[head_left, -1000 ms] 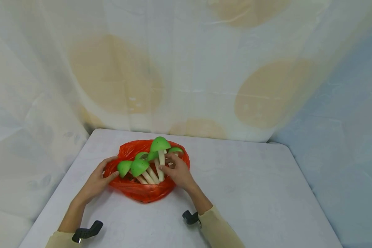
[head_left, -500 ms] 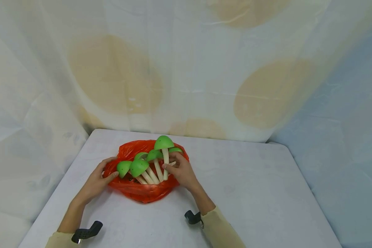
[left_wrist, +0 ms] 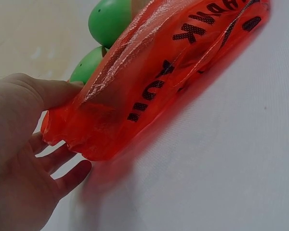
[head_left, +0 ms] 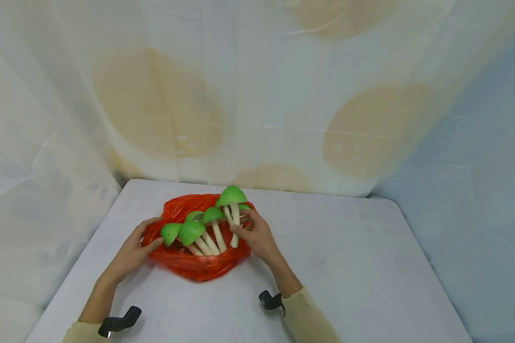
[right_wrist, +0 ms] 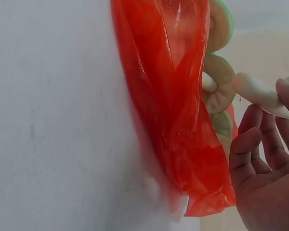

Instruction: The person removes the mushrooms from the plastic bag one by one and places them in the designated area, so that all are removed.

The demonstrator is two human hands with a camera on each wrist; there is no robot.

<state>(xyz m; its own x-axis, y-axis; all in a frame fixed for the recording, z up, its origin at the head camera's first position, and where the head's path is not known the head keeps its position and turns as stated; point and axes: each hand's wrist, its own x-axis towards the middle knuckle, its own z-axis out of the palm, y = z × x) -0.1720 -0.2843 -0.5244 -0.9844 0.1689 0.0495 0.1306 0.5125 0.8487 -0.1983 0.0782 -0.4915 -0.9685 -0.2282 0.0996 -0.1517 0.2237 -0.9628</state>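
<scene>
And there I was, my right hand (head_left: 259,237) pinching a green-capped mushroom (head_left: 233,196) by its white stem, thumb on one side, fingers on the other! Its cap stood upright over the right end of the red bag (head_left: 201,270), higher than the rest. My left hand (head_left: 133,245) had the other end, thumb over the rim, fingers beneath, thin plastic nipped between them. Between my hands lay other mushrooms (head_left: 191,232), caps and stems jumbled in the bag's mouth, the bag resting on the white table (head_left: 347,267).

Here came the danger! A neighbouring mushroom (head_left: 227,215) leaned close behind mine, so a sideways tug could have dragged it along or knocked the caps together. The one I held looked top-heavy on a smooth stem; a slack pinch could have let it twist or tip. And that plastic looked flimsy: had my left thumb loosened, the rim might have sagged over the heap.

From the head, the stem's lower end seemed to lie against the bag; my right wrist showed the tip clear of the plastic, with pale undersides of other caps (right_wrist: 221,79) beside it. Only my left wrist caught the bold black lettering (left_wrist: 189,33) on the bag's side!
</scene>
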